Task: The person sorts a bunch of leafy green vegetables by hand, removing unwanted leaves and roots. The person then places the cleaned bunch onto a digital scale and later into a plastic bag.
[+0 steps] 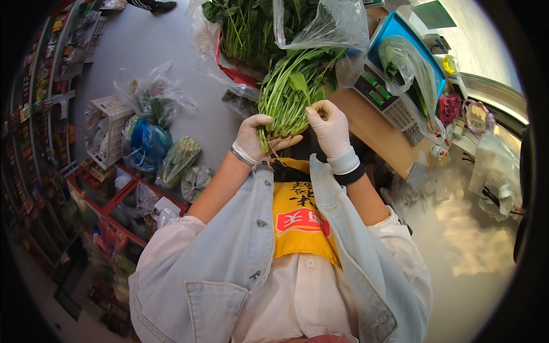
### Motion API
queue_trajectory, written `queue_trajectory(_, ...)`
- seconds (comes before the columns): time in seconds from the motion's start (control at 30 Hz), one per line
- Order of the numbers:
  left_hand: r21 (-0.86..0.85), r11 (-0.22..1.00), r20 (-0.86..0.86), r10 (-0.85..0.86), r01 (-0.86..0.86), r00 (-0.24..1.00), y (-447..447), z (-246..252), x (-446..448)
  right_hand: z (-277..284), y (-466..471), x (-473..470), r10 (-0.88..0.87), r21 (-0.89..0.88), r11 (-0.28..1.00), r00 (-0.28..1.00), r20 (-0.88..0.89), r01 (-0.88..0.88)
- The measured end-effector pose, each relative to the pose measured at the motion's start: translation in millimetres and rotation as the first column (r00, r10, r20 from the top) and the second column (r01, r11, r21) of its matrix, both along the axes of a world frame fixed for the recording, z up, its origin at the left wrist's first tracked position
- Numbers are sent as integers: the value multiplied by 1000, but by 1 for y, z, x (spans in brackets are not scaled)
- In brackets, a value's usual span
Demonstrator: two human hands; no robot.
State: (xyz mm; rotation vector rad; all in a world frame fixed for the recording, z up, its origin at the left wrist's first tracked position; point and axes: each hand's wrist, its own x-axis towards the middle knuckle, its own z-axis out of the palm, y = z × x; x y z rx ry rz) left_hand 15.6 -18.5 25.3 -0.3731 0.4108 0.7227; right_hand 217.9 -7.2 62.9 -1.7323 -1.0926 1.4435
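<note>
My left hand (261, 136), in a white glove, holds a bunch of leafy greens (285, 96) that look like spinach, with the root ends over its palm and fingers. My right hand (328, 126), gloved too, is at the right side of the bunch; its thumb and forefinger are bent together near the stems, and I cannot tell if they pinch a leaf or stem. Beyond the bunch, a large plastic bag with a red edge (231, 70) holds more greens (248, 34). A clear plastic bag (319, 25) lies over the upper leaves.
At right, a wooden counter (369, 128) bears a digital scale (379, 92) with a blue tray (435, 64) and bagged greens (396, 64). On the left stand a white plastic crate (118, 124), bagged vegetables (180, 158) and red-edged bins (124, 191). A person's shoe (164, 7) shows at the top.
</note>
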Motion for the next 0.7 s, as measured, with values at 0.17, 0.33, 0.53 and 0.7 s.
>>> queue_trajectory(0.17, 21, 997, -62, -67, 68, 996, -2, -9, 2, 6, -28, 5, -94, 52, 992, 946, -312, 116)
queue_trajectory(0.33, 33, 980, -313, -175, 194, 934, -3, -13, 6, 10, -39, 2, -51, 66, 993, 866, -497, 96)
queue_trajectory(0.53, 217, 964, -397, -56, 153, 916, -3, -9, 20, 6, -48, -2, -56, 40, 995, 832, -552, 93)
queue_trajectory(0.7, 195, 952, -483, -117, 237, 868, 0, -16, 14, 11, -47, 1, -27, 88, 992, 837, -546, 89)
